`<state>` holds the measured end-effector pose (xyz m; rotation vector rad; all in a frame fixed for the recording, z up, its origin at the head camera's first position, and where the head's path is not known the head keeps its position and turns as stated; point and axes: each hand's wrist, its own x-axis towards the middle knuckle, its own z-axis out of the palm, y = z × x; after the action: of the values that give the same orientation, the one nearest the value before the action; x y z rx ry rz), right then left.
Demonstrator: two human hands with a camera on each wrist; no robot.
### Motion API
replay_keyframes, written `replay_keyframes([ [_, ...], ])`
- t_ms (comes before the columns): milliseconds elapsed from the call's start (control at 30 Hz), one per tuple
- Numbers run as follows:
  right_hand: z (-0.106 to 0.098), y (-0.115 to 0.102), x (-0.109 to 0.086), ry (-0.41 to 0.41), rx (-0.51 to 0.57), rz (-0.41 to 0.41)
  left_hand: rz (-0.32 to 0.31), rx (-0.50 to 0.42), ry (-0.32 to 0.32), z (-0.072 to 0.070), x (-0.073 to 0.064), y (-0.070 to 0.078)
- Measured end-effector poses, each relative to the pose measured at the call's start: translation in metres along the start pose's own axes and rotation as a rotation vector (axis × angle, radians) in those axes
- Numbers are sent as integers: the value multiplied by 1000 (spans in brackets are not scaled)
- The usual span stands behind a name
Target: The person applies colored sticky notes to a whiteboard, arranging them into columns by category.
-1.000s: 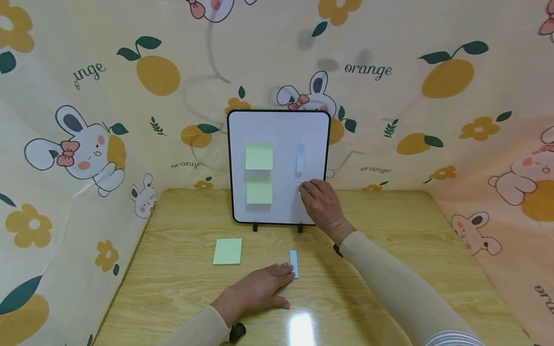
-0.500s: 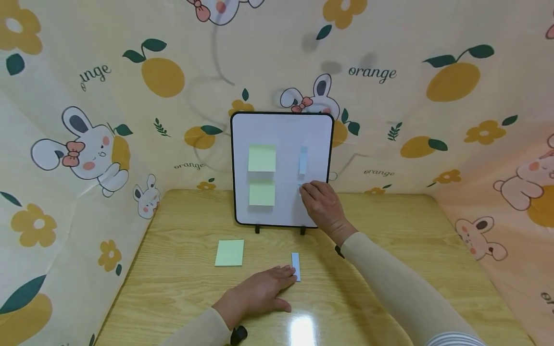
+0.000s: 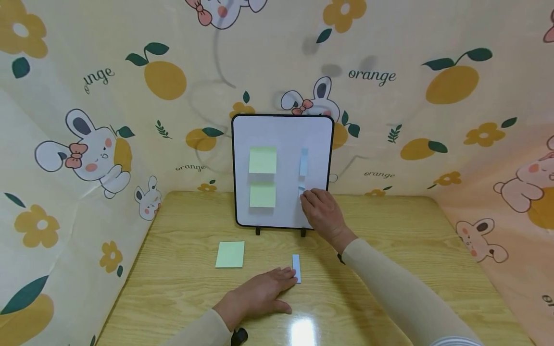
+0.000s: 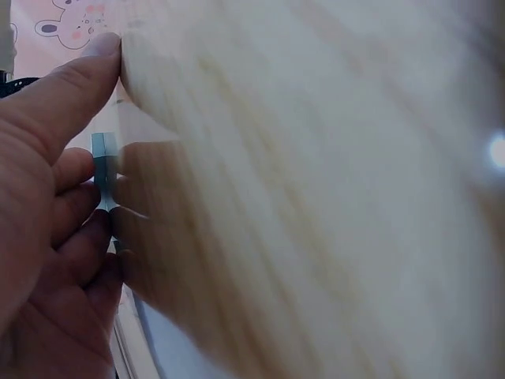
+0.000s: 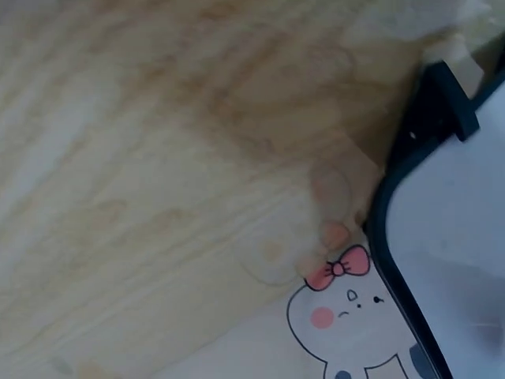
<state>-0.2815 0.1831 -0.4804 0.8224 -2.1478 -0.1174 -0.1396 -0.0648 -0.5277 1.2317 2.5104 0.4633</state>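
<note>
A white board (image 3: pixel 287 132) with a black frame stands upright on the table. Two pale green sticky notes (image 3: pixel 262 160) are on its left half, one above the other. On its right half is a narrow light-blue sticky strip (image 3: pixel 304 162). Below that, my right hand (image 3: pixel 324 215) pinches the lower end of a second blue strip (image 3: pixel 301 184) against the board; its fingertips partly cover it. My left hand (image 3: pixel 261 291) lies flat on the table, fingertips touching the edge of a blue strip pad (image 3: pixel 296 268). In the left wrist view, the left fingers (image 4: pixel 79 197) meet the pad (image 4: pixel 103 144).
A green sticky-note pad (image 3: pixel 230 254) lies on the wooden table (image 3: pixel 182 288) left of the blue pad. Small black feet (image 3: pixel 258 231) support the board; one foot (image 5: pixel 442 103) shows in the right wrist view. A printed cloth (image 3: pixel 268 57) forms the back and side walls.
My right hand has slid slightly down the board, uncovering more of the lower blue strip. The left hand stays at the blue pad. The head view has shifted a little.
</note>
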Motion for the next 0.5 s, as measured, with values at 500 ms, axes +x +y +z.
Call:
replay_keyframes([
  [500,0,-10,-18,-265,-67,22,1,14,-1,1,0,1],
])
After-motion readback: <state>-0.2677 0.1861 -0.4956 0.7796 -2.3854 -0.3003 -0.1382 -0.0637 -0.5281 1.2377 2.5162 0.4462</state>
